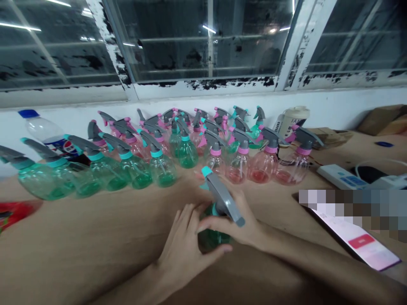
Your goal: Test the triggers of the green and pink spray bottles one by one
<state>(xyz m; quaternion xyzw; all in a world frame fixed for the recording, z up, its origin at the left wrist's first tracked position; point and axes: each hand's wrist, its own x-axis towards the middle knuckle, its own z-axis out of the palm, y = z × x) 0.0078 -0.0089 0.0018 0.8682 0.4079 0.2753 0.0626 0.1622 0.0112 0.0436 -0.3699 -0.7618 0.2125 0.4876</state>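
Note:
A green spray bottle (213,238) with a grey and teal trigger head stands upright between my hands at the near side of the table. My left hand (184,239) curves round the left side of its body, the thumb passing across the front. From the right, my right hand (246,222) wraps the bottle just under its head, with the thumb across the collar. The far fingers of both hands are partly hidden. Beyond them stand a green bottle with a teal collar (163,169) and a pink bottle with a pink collar (238,165).
Several more green and pink spray bottles crowd the back of the table. A soda bottle (52,133) stands at far left, above a red packet (17,212). On the right are a phone (356,237), a power strip (341,177), a white tub (295,118) and a cardboard box (384,123).

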